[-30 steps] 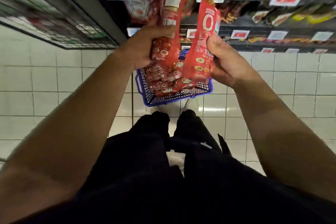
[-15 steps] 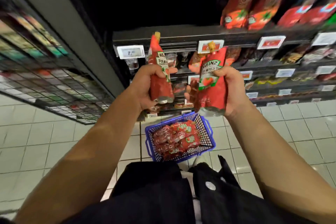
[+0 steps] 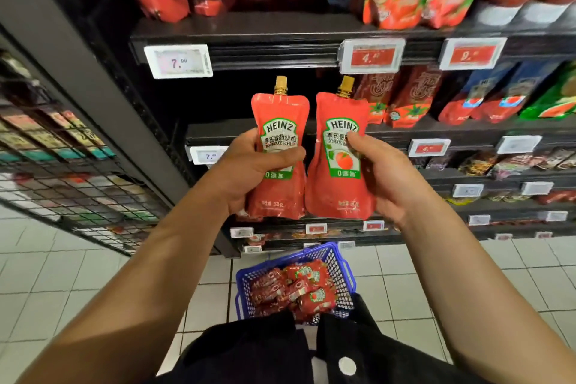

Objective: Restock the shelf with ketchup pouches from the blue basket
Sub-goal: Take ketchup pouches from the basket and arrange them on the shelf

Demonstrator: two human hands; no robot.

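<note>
Dark metal supermarket shelving (image 3: 249,131) fills the background, hung with white and red price tags and stocked above and to the right with red, blue and green sauce packs, over a floor of pale square tiles (image 3: 62,274). Two red soft-plastic Heinz ketchup pouches with gold screw caps are held upright side by side in front of an unlit stretch of the shelf board, directly above the blue basket. The left hand (image 3: 246,171) grips the left pouch (image 3: 280,134), its thumb curled across the green-edged label and its fingers behind. The right hand (image 3: 386,178) grips the right pouch (image 3: 338,171), thumb on the label front and fingers wrapped round the pouch's far edge. The pouches sit just beside each other, apart from the shelf and not yet resting on it.

Below the pouches, the blue plastic lattice basket (image 3: 339,262) stands on the tiles close to the person's dark-clothed body, and a jumble of red ketchup pouches (image 3: 296,287) lies in it.

Judging by this, the restocking seems far from finished: the basket holds many pouches, and the bay behind the raised pair looks dark, with no matching pouch visible in it, though its depth is hard to read. What remains appears to be setting these two down on the shelf board, then returning to the basket for the rest.
</note>
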